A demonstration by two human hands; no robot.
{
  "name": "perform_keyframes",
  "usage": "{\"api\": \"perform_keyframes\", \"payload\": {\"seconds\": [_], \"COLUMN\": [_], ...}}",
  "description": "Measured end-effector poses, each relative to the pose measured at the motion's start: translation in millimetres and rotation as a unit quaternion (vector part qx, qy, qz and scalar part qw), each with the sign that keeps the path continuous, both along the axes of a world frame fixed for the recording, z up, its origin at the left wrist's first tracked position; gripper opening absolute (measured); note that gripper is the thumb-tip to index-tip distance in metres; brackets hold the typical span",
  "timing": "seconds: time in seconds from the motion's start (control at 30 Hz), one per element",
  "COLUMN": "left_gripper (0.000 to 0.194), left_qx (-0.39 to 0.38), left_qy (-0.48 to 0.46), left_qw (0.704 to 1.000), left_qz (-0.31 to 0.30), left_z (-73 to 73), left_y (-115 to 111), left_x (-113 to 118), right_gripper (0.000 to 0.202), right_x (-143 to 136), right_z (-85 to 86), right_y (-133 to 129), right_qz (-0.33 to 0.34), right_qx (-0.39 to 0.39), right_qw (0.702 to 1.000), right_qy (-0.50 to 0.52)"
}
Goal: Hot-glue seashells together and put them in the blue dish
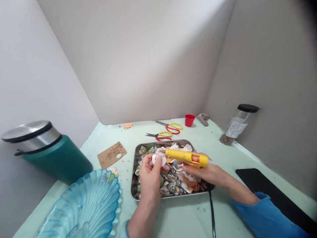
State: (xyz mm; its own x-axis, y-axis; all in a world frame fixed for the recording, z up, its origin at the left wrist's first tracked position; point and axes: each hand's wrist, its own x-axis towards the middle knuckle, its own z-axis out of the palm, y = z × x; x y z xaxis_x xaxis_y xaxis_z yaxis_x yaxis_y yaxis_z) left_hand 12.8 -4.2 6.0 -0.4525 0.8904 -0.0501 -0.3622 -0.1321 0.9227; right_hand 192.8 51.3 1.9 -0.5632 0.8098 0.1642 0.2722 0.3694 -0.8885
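A teal flask (60, 160) stands beside a blue scalloped dish (86, 201). Two scissors (168, 125) lie near a red cup (189, 121).

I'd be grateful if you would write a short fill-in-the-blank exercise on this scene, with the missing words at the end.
1. The right hand holds a ____ glue gun.
2. The white shell is held in the ____ hand.
3. Beyond the metal tray lie ____ pairs of scissors.
4. The small cup beyond the tray is ____.

Missing words: yellow; left; two; red.
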Motion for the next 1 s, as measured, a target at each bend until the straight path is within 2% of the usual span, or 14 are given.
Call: {"api": "perform_keyframes", "payload": {"seconds": [0.4, 0.7, 1.0], "left_gripper": [0.026, 0.027, 0.026], "left_qx": [0.006, -0.002, 0.010], "left_qy": [-0.002, 0.009, -0.018], "left_qw": [1.000, 1.000, 1.000], "left_qz": [-0.011, -0.019, 0.022], "left_z": [2.6, 1.9, 3.5], "left_y": [-2.1, -2.3, -1.7], "left_x": [0.7, 0.6, 0.7], "right_gripper": [0.032, 0.030, 0.032], "right_x": [-1.1, -2.8, -0.4], "right_z": [2.9, 2.1, 0.5], "right_y": [-2.1, -0.6, -0.6], "right_qz": [-0.004, 0.004, -0.004], "right_qx": [-0.022, -0.003, -0.003], "right_qw": [1.000, 1.000, 1.000], "right_qy": [-0.001, -0.017, 0.000]}}
